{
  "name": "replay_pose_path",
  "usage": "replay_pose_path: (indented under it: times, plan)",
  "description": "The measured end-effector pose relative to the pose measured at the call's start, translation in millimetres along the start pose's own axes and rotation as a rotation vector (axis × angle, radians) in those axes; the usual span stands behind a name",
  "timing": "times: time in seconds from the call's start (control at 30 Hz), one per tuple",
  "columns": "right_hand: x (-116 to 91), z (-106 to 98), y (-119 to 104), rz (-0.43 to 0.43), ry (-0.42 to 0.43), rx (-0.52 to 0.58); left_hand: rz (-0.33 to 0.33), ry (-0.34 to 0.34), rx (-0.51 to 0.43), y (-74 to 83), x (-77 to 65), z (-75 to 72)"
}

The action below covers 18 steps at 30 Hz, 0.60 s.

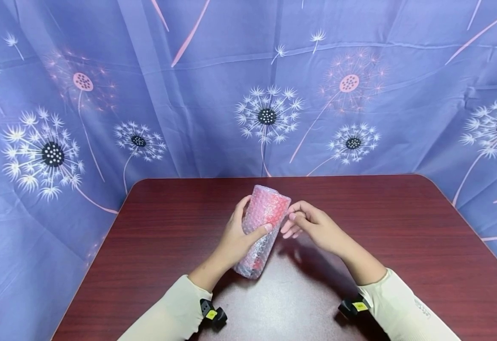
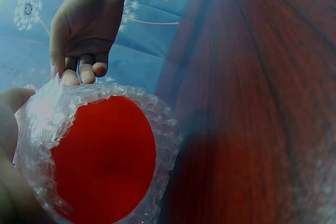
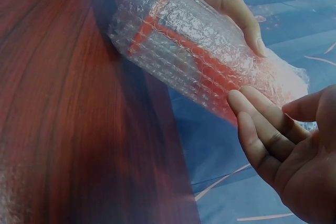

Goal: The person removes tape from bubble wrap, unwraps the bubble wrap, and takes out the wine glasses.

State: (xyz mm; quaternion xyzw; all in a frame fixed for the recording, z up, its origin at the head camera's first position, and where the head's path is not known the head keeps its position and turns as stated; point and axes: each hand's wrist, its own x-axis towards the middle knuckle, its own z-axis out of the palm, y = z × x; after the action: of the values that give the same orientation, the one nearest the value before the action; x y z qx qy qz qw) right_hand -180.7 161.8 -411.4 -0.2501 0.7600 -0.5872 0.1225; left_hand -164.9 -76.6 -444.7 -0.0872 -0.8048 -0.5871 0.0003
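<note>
A bubble-wrapped cylinder (image 1: 265, 213) is held tilted above the table, its contents showing red through the clear wrap. My left hand (image 1: 241, 239) grips it from the left, thumb across the front. On the other side, my right hand (image 1: 316, 227) pinches the edge of the bubble wrap (image 2: 52, 93) between thumb and forefinger near the upper end. The other right fingers (image 3: 260, 124) extend beside the wrapped side. A flat round red end (image 2: 107, 156) faces the left wrist view, ringed by wrap. Red bands and a clear section show through the wrap in the right wrist view.
Below is a dark reddish wood-grain table (image 1: 167, 232) with rounded back corners. A blue curtain (image 1: 214, 109) with a dandelion print hangs behind and on both sides. Black wrist cameras sit at both pale sleeves (image 1: 167, 308).
</note>
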Motion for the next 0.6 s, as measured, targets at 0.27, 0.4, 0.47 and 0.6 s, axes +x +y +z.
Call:
replay_pose_path:
  times: [0.27, 0.4, 0.47, 0.6]
  plan:
    - [-0.4, -0.5, 0.8, 0.018, 0.032, -0.026, -0.008, 0.001, -0.001, 0.5, 0.1, -0.5]
    - [-0.3, -1.6, 1.5, 0.025, 0.064, -0.072, -0.004, 0.007, -0.009, 0.0, 0.4, -0.7]
    - [-0.4, -2.0, 1.1, 0.024, 0.068, -0.084, -0.003, 0.008, -0.012, 0.2, 0.4, -0.5]
    - [-0.5, -2.3, 0.4, 0.019, 0.049, -0.081, -0.003, 0.005, -0.013, 0.6, 0.2, -0.4]
